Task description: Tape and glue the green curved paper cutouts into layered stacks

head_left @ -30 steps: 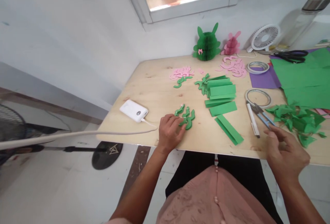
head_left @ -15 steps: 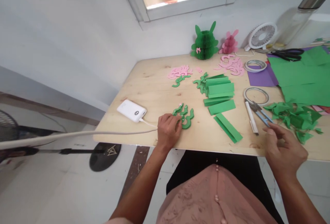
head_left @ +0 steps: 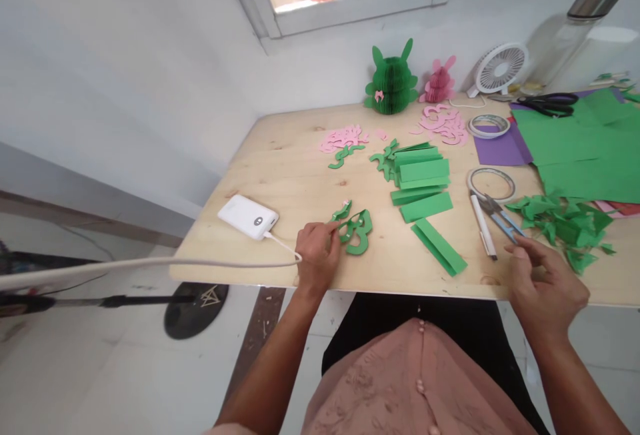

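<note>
Left hand [head_left: 317,253] bunched, fingertips at green curved cutouts [head_left: 363,239]; right hand [head_left: 549,283] loosely curled by blue-handled snips [head_left: 508,223]; cannot tell whether either grips.

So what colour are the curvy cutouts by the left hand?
The curvy cutouts are green; the head view shows them best.

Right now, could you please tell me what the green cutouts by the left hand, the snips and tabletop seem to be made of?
Green cutouts: apparently matte paper or card, flat, crisply cut.
Snips: probably metal blades, dull grey; blue handle unclear.
Tabletop: probably wood or plywood, smooth-looking, with knots.
</note>
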Demonstrator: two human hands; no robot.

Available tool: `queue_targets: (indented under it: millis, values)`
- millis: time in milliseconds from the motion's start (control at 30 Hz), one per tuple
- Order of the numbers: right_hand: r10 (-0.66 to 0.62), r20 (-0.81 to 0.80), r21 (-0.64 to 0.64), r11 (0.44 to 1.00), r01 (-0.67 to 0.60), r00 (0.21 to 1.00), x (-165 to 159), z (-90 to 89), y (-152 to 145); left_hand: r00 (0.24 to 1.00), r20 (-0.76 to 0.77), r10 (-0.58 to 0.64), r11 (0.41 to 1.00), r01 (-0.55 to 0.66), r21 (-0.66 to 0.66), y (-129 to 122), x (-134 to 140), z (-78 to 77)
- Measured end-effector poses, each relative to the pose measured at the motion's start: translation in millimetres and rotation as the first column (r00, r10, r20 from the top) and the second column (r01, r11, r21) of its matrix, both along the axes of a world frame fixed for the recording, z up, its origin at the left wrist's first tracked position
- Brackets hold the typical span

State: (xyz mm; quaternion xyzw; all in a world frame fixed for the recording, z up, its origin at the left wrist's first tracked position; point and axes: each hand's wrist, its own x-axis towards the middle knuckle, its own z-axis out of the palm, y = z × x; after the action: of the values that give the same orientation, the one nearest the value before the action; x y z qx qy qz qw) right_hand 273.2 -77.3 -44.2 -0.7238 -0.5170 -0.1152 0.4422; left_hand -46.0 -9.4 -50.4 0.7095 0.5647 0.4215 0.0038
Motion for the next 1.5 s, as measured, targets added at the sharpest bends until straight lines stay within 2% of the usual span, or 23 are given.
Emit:
queue_targets:
  millis: [167, 300, 500, 567, 633, 700, 767, 967, 1100, 1500]
  values:
    - [-0.001, -0.006, -0.014, 1.000, 0.001, 1.000, -1, 1.0, 0, 0.954, 0.264, 0.143, 0.988, -0.120, -0.100, 3, -8, -2.4]
    - [-0.011, 0.003, 0.000, 1.000, 0.011, 1.000, -1, -1.2, 1, 0.879, 0.436, 0.195, 0.973, -0.119, -0.196, 12, -13, -3.3]
    - [-0.003, 0.005, -0.022, 1.000, 0.004, 1.000, -1, -0.8, 0, 0.827, 0.522, 0.208, 0.970, -0.105, -0.220, 13, -12, 0.4]
    - [0.018, -0.003, -0.037, 0.999, -0.018, 1.000, -2, 0.6, -1, 0.857, 0.472, 0.207, 0.976, -0.145, -0.166, 8, -11, 1.4]
    - [0.024, -0.009, -0.049, 0.998, -0.024, 1.000, -3, 1.6, -2, 0.952, 0.250, 0.177, 0.983, -0.181, -0.005, 4, -9, 1.8]
    - [0.013, -0.006, -0.046, 0.999, -0.014, 1.000, -3, 1.6, -2, 0.989, -0.045, 0.138, 0.979, -0.129, 0.158, 1, -7, 1.3]
    - [0.010, -0.008, -0.042, 0.999, -0.010, 1.000, -2, -0.2, -2, 0.975, -0.204, 0.087, 0.978, -0.044, 0.203, -2, -3, 0.2]
    - [-0.003, 0.021, -0.037, 0.999, 0.004, 1.000, 3, -10.3, 1, 0.962, -0.272, -0.040, 0.984, 0.085, 0.156, -10, 3, -2.3]
    - [0.012, 0.045, -0.036, 0.999, -0.011, 0.999, 4, -10.3, 1, 0.953, -0.288, -0.094, 0.983, 0.135, 0.128, -13, 2, -2.3]
    - [0.002, 0.048, -0.040, 0.999, -0.001, 0.999, 5, -11.6, 2, 0.937, -0.343, -0.067, 0.994, 0.093, 0.062, -8, 5, -5.2]
